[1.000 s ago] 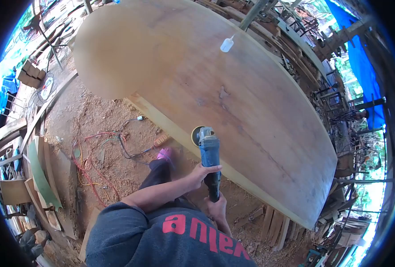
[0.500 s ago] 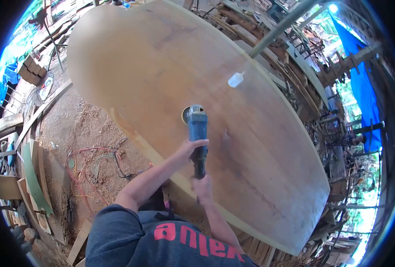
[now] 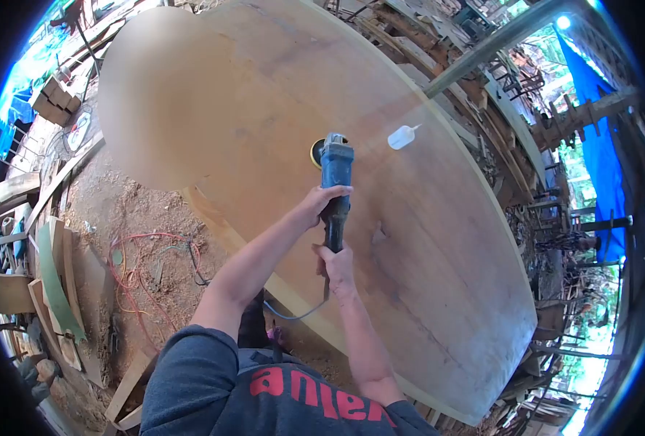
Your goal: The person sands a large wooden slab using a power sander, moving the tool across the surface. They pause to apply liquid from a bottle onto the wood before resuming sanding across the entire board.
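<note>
A blue angle grinder (image 3: 337, 168) with a yellow-rimmed round disc (image 3: 317, 153) lies over the large wooden slab (image 3: 439, 254). My left hand (image 3: 321, 204) is closed around the middle of its body, thumb across the top. Behind it, my right hand (image 3: 335, 264) grips the dark rear end, where a cord (image 3: 297, 317) hangs down toward me. The disc is at the slab's surface; whether it touches is hard to tell. Beyond the grinder, a white bottle with a thin nozzle (image 3: 402, 136) lies on the slab.
Sawdust-covered ground (image 3: 148, 211) with a tangle of red and yellow cords (image 3: 128, 276) is at the left. Bent wood pieces and a green strip (image 3: 55, 287) lean nearby. Stacked planks (image 3: 497, 138) line the slab's far side, and a metal pole (image 3: 475, 58) slants above.
Both hands have carried the grinder forward and slightly right over the slab. The cord below my right hand has come into view. My view has shifted slightly.
</note>
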`<state>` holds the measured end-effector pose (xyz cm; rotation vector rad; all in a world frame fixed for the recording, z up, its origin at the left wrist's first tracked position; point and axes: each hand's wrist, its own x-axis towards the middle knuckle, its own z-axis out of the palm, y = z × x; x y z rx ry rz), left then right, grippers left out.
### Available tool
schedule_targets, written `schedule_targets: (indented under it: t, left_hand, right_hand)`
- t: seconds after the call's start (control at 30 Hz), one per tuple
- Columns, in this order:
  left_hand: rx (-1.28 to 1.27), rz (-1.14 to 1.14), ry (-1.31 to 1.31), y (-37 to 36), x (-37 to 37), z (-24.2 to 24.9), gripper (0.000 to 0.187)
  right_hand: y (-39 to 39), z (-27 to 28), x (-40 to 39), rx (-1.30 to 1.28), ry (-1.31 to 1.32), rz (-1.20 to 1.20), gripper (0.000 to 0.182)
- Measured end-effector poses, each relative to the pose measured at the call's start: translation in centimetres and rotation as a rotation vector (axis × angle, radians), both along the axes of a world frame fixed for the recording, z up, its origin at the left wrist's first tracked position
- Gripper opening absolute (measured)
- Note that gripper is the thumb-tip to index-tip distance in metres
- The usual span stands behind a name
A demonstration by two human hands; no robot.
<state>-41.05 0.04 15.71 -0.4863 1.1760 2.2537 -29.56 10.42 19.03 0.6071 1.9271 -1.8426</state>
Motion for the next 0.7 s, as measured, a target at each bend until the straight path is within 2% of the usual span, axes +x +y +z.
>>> schedule_targets:
  t: [0.23,0.4,0.5,0.6,0.7]
  left_hand:
    - [0.05,-0.12,0.0,5.3,13.1,-0.1,0.04]
    - [0.124,-0.21,-0.183,8.8,25.0,1.4,0.04]
    - [0.141,-0.298,-0.23,9.9,30.4,1.9,0.042]
    - [0.155,-0.317,-0.263,10.3,32.7,2.2,0.045]
    - [0.193,-0.342,-0.261,9.7,30.7,2.3,0.044]
  right_hand:
    - [5.9,-0.2,13.8,0.02,-0.032,-0.039,0.019]
    - [9.7,1.0,26.1,0.037,-0.026,-0.108,0.023]
    - [11.2,1.0,32.0,0.094,-0.073,-0.063,0.024]
    - [11.2,1.2,34.8,0.143,-0.126,-0.102,0.025]
    - [10.6,1.2,33.2,0.151,-0.098,-0.12,0.025]
